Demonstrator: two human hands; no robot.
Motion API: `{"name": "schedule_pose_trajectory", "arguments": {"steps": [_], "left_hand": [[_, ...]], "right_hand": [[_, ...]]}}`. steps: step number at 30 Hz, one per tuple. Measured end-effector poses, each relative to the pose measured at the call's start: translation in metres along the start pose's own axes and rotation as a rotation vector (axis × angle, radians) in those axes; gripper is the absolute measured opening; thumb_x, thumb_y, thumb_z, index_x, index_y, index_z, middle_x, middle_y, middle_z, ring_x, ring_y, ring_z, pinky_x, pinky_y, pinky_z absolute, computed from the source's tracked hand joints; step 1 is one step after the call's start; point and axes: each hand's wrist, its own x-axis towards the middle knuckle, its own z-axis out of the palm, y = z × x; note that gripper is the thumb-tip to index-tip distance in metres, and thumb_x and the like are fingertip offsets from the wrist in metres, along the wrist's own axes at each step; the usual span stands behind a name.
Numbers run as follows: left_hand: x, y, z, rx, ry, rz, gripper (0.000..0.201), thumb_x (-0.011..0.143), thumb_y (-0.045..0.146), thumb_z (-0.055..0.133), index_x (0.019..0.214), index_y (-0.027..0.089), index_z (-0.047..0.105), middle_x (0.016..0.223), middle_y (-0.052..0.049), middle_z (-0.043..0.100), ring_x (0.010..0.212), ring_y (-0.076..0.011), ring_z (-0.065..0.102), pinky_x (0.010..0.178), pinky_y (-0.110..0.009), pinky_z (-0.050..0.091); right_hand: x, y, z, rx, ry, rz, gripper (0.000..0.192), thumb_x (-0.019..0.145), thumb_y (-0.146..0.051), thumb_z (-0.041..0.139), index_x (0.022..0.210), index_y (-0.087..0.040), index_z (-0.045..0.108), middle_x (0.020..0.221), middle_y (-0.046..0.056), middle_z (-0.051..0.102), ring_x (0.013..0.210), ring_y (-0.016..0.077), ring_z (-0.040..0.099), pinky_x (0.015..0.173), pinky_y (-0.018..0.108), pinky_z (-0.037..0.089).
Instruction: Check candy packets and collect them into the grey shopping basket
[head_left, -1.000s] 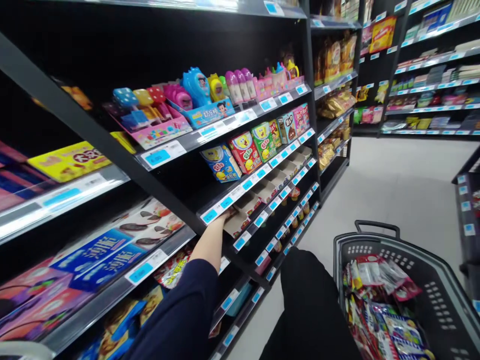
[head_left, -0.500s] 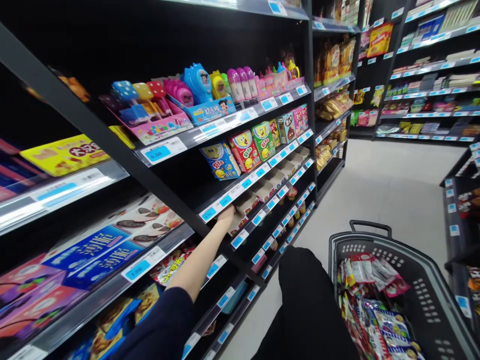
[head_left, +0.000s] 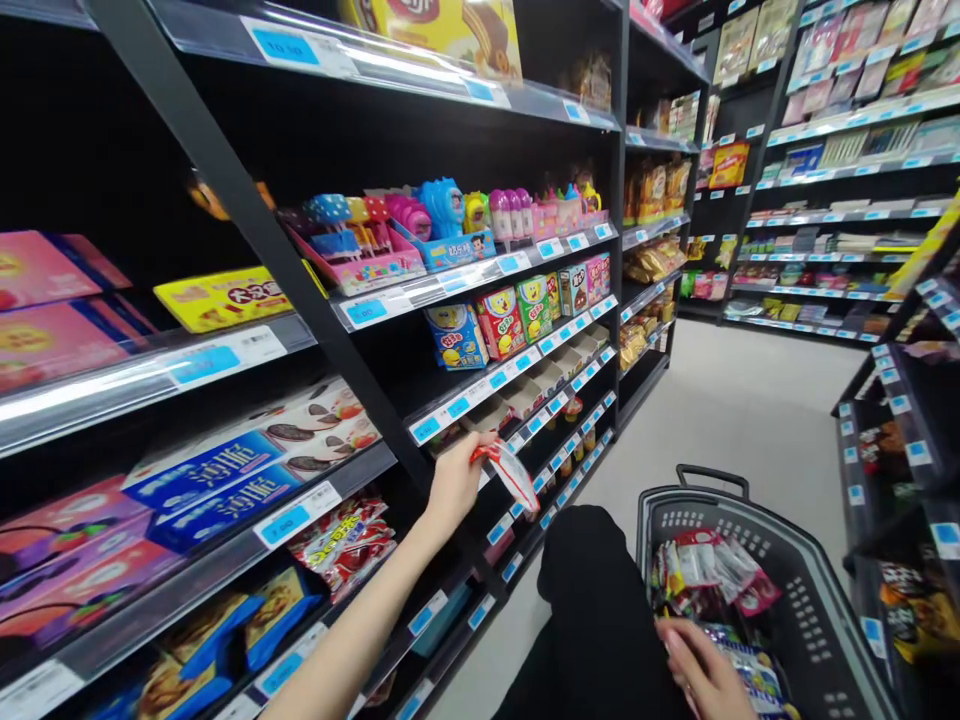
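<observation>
My left hand (head_left: 454,482), in front of the shelf's edge, pinches a small red and white snack packet (head_left: 511,476) by one end. The packet hangs out to the right over the aisle side of the shelf; its label cannot be read. Low on the right, my right hand (head_left: 701,668) lies over the near left part of a grey shopping basket (head_left: 838,615), its fingers loosely stretched and nothing seen in them. Several colourful snack packets (head_left: 716,570) fill the basket's left side, partly hidden by that hand.
Open-topped display boxes (head_left: 541,378) line the shelf just behind my left hand. Small cartoon boxes (head_left: 501,322) stand one level above. Blue biscuit boxes (head_left: 225,475) lie at left. My bent knee (head_left: 589,560) sits between the shelves and basket. Pale floor (head_left: 739,400) runs beyond.
My left hand has come out of the low shelf with a red and white packet. My right hand has come into view over the basket. The view has tilted up.
</observation>
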Motion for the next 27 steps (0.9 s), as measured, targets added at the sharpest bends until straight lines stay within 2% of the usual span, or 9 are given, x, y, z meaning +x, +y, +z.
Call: {"name": "schedule_pose_trajectory", "arguments": {"steps": [4, 8, 10, 13, 15, 17, 19, 22, 27], "left_hand": [[-0.027, 0.05, -0.003, -0.301, 0.18, 0.104, 0.012, 0.087, 0.018, 0.047, 0.086, 0.019, 0.059, 0.105, -0.011, 0.074, 0.103, -0.0235, 0.068, 0.086, -0.036, 0.055], [-0.047, 0.101, -0.005, -0.713, 0.429, 0.141, 0.003, 0.081, 0.018, 0.063, 0.083, 0.021, 0.062, 0.1, -0.006, 0.076, 0.094, -0.0222, 0.071, 0.079, -0.034, 0.057], [-0.052, 0.122, -0.007, -0.897, 0.517, 0.137, 0.009, 0.076, 0.015, 0.069, 0.081, 0.022, 0.065, 0.096, -0.004, 0.077, 0.09, -0.0212, 0.072, 0.078, -0.032, 0.057], [-0.05, 0.143, -0.012, -1.05, 0.547, 0.106, 0.011, 0.073, 0.014, 0.072, 0.078, 0.023, 0.069, 0.106, -0.005, 0.075, 0.099, -0.0231, 0.069, 0.081, -0.033, 0.056], [-0.046, 0.149, -0.019, -1.118, 0.49, 0.09, 0.011, 0.07, 0.013, 0.075, 0.075, 0.022, 0.071, 0.127, -0.006, 0.065, 0.115, -0.027, 0.062, 0.09, -0.036, 0.053], [-0.042, 0.149, -0.027, -1.208, 0.33, 0.053, 0.009, 0.067, 0.014, 0.076, 0.07, 0.021, 0.073, 0.142, -0.005, 0.053, 0.123, -0.0303, 0.055, 0.093, -0.037, 0.05], [-0.04, 0.144, -0.033, -1.367, 0.107, -0.021, 0.002, 0.068, 0.019, 0.075, 0.069, 0.021, 0.075, 0.134, -0.006, 0.06, 0.11, -0.0305, 0.063, 0.083, -0.034, 0.054], [-0.044, 0.136, -0.039, -1.577, -0.174, -0.075, 0.017, 0.072, 0.033, 0.07, 0.08, 0.02, 0.078, 0.095, -0.009, 0.075, 0.077, -0.0241, 0.07, 0.065, -0.03, 0.055], [-0.057, 0.139, -0.046, -1.387, -0.403, -0.044, 0.043, 0.061, 0.015, 0.081, 0.101, 0.029, 0.075, 0.097, -0.002, 0.075, 0.08, -0.019, 0.068, 0.071, -0.025, 0.052]], "right_hand": [[-0.011, -0.076, 0.046, 0.31, -0.158, -0.044, 0.061, 0.074, -0.064, 0.065, 0.117, -0.021, 0.057, 0.093, 0.01, 0.071, 0.068, 0.0214, 0.068, 0.066, 0.036, 0.055], [-0.027, -0.138, 0.076, 0.775, -0.442, -0.124, 0.09, 0.072, -0.055, 0.075, 0.142, -0.034, 0.023, 0.124, 0.014, 0.062, 0.092, 0.0257, 0.07, 0.08, 0.042, 0.054], [-0.027, -0.156, 0.078, 0.835, -0.491, -0.252, 0.088, 0.069, -0.042, 0.082, 0.141, -0.036, 0.03, 0.131, 0.013, 0.059, 0.106, 0.0268, 0.066, 0.088, 0.042, 0.052], [-0.021, -0.175, 0.07, 0.83, -0.418, -0.396, 0.063, 0.072, -0.03, 0.081, 0.129, -0.032, 0.053, 0.13, 0.012, 0.062, 0.115, 0.0283, 0.061, 0.093, 0.044, 0.051], [-0.017, -0.185, 0.059, 0.793, -0.3, -0.477, 0.055, 0.074, -0.023, 0.079, 0.125, -0.028, 0.059, 0.128, 0.012, 0.064, 0.115, 0.0292, 0.061, 0.094, 0.046, 0.052], [-0.018, -0.194, 0.047, 0.721, -0.171, -0.557, 0.05, 0.074, -0.019, 0.077, 0.122, -0.025, 0.063, 0.125, 0.012, 0.066, 0.114, 0.0289, 0.063, 0.092, 0.043, 0.054], [-0.023, -0.201, 0.035, 0.615, -0.038, -0.607, 0.045, 0.074, -0.018, 0.076, 0.118, -0.024, 0.067, 0.123, 0.011, 0.067, 0.111, 0.0272, 0.065, 0.09, 0.038, 0.056], [-0.036, -0.207, 0.021, 0.451, 0.141, -0.62, 0.036, 0.074, -0.02, 0.074, 0.11, -0.022, 0.072, 0.116, 0.008, 0.071, 0.104, 0.0229, 0.068, 0.089, 0.03, 0.056], [-0.055, -0.198, 0.002, 0.206, 0.281, -0.706, 0.03, 0.072, -0.02, 0.071, 0.101, -0.024, 0.076, 0.103, 0.002, 0.076, 0.085, 0.0183, 0.073, 0.072, 0.02, 0.059]]}}
